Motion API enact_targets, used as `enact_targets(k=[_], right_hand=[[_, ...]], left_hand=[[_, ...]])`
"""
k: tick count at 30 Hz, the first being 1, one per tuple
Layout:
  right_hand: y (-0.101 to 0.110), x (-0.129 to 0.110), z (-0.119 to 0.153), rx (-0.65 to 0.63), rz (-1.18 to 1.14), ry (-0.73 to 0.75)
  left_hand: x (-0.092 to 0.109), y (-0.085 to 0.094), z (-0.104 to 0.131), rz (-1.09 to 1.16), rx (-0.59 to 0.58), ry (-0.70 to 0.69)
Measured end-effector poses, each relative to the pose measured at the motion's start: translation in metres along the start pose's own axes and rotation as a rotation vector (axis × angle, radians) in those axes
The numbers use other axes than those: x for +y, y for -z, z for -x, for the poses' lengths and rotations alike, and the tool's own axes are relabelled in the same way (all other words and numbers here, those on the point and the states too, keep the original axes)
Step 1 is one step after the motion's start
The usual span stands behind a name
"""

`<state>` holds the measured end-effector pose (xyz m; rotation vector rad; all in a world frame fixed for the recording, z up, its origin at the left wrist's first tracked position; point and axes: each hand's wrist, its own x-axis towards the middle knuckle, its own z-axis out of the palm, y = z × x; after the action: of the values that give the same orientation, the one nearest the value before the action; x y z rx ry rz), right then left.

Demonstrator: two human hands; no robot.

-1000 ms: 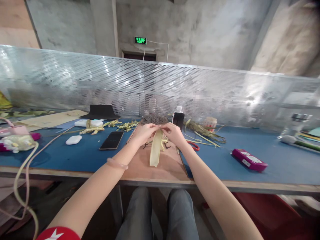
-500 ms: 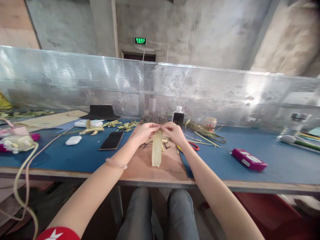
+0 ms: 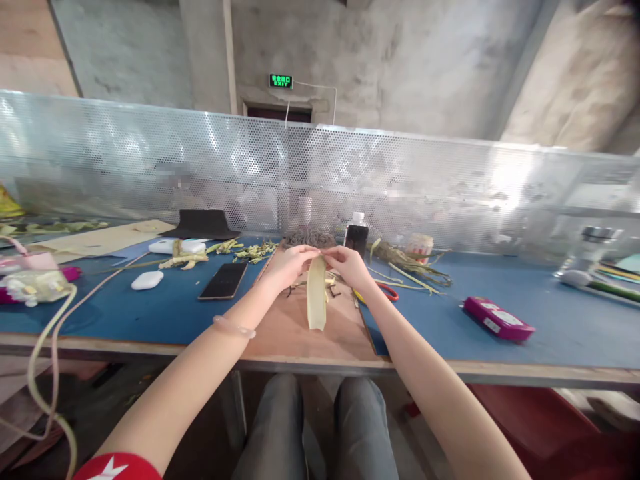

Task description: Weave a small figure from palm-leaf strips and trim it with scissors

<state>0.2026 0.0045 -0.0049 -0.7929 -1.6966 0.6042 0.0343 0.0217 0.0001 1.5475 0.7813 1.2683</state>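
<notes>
A flat, pale yellow-green strip (image 3: 317, 299), which looks like a dried leaf or husk, hangs down over the board from between my fingertips. My left hand (image 3: 294, 264) pinches its top end from the left. Right beside it, my right hand (image 3: 349, 264) pinches the same end, and the fingertips of both hands meet. Below lies a reddish-brown board (image 3: 280, 330) with small dark bits and pale scraps on it, partly hidden by the strip. Scissors with red-orange handles (image 3: 387, 291) lie next to my right wrist.
A black phone (image 3: 223, 281) and a white case (image 3: 147, 280) lie on the left. Dried strips (image 3: 410, 261) and a purple packet (image 3: 497, 319) are on the right. Behind the hands stand a bottle (image 3: 357, 230) and a perforated metal screen (image 3: 235, 167). A cable (image 3: 37, 360) hangs over the left edge.
The strip's lower end has swung slightly to the right and up. Both hands keep their pinch in nearly the same place.
</notes>
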Motion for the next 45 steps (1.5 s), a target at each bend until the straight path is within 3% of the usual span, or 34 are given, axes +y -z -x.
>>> enact_targets(k=[9,28,39,45], right_hand=[[0.0015,0.0048,0.0015,0.023,0.102,0.029],[0.0023,-0.0014,0.002,-0.023,-0.035,-0.067],[0.0036,0.0011,0.0004,-0.005,-0.051,-0.09],[0.0033,-0.0001,0.0012,-0.056,-0.057,-0.121]], left_hand=[[-0.002,0.0005,0.002,0.013,-0.024,0.022],[0.002,-0.0011,0.0028,-0.109,-0.055,-0.099],[-0.0001,0.001,0.0036,-0.143,-0.051,-0.068],[0.0023,-0.0004,0.0047,-0.164,-0.04,-0.07]])
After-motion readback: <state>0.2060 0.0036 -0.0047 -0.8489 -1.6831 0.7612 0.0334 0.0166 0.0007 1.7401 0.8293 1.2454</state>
